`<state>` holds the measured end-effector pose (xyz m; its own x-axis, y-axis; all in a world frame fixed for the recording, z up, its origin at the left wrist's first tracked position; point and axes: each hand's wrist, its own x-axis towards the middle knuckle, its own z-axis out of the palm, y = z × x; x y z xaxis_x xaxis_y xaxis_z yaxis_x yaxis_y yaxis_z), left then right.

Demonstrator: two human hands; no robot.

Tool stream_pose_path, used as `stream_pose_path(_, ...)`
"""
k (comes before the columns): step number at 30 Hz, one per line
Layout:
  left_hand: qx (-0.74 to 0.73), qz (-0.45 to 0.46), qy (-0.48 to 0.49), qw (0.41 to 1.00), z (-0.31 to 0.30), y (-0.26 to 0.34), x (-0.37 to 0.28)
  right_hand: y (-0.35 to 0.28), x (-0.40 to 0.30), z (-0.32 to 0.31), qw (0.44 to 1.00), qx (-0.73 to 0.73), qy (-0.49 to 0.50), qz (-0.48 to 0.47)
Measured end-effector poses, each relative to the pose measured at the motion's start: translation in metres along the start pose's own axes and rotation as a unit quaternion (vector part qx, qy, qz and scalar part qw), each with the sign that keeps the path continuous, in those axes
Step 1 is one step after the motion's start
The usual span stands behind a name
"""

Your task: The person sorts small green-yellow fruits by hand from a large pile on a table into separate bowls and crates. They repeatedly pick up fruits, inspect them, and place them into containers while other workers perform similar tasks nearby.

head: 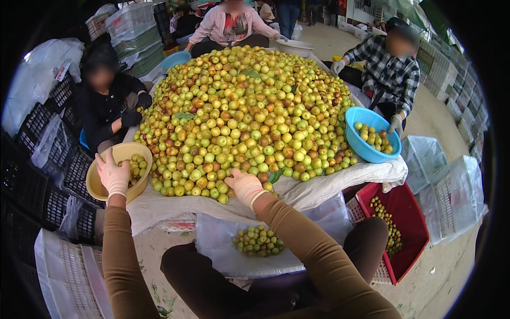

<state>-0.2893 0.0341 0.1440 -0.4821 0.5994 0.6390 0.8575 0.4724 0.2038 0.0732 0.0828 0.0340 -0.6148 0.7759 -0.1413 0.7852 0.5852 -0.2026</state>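
Observation:
A large heap of green and reddish-brown jujube fruit (239,127) lies on a table covered with pale cloth (318,191). Over the yellow plastic basin (92,179) at the left is my left hand (113,171), in a light glove; fruit lies in the basin beside its fingers, and its palm side is hidden. My right hand (246,186), gloved alike, rests against the near edge of the heap, its fingertips partly hidden among the fruit. Below the table edge, a plastic-lined crate (215,243) between my knees holds a small pile of green fruit.
A blue basket (354,143) with fruit stands at the heap's right, above a red-lined crate (414,235). Co-workers sit left (107,107), right (390,71) and across (235,24). Black crates (79,171) line the left; white crates (73,271) stand lower left.

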Motion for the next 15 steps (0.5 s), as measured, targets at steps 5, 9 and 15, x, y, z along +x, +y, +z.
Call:
stream_pose_path(5,-0.307,0.087,-0.085,0.944,0.015,0.084,-0.076,0.011,-0.008,-0.009,0.999,-0.017,-0.029,0.012)
stream_pose_path(9,-0.403,0.044,-0.228,0.885,0.031,0.129,-0.165,0.033,-0.088,-0.043,0.987,0.083,0.125,0.053)
stream_pose_path(15,-0.428,0.034,-0.271,0.861,0.042,0.137,-0.182,0.171,-0.304,-0.060,0.911,-0.150,0.239,0.301)
